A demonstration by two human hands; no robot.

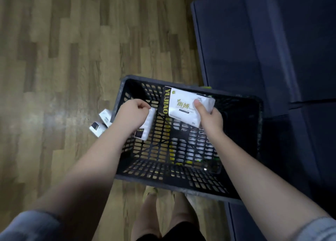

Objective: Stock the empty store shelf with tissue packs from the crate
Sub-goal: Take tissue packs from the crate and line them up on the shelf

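- Your right hand (209, 119) holds a white tissue pack (185, 105) with green lettering above the crate's far side; the thumb presses flat on the printed face and the fingers wrap behind, out of sight.
- Your left hand (132, 111) grips a second tissue pack (146, 126), edge-on and tilted, with the fingers curled round its upper end over the crate's left wall.
- The black crate (181, 183) sits on the wooden floor (63, 59), its lattice bottom showing through; more white packs seem to lie low on its right side, though the mesh and blur make a count impossible.
- Two small white boxes (101, 124) lie on the floor just beside the crate's left wall, outside it.
- A dark blue sofa-like piece (245, 49) stands just right of the crate. No shelf is in view, so you will have to turn and carry both packs to it.
- Risk: the left pack is held by one end only. It is soft and slick-wrapped, so it may swing, slip out as you turn, or catch on the crate rim as you lift it.
- Risk: the right thumb could dent the pack if you squeeze harder while moving.
- Risk: your feet (163, 200) are close to the crate's near wall, and the loose boxes lie at your left; stepping off without looking may trip you or kick them.
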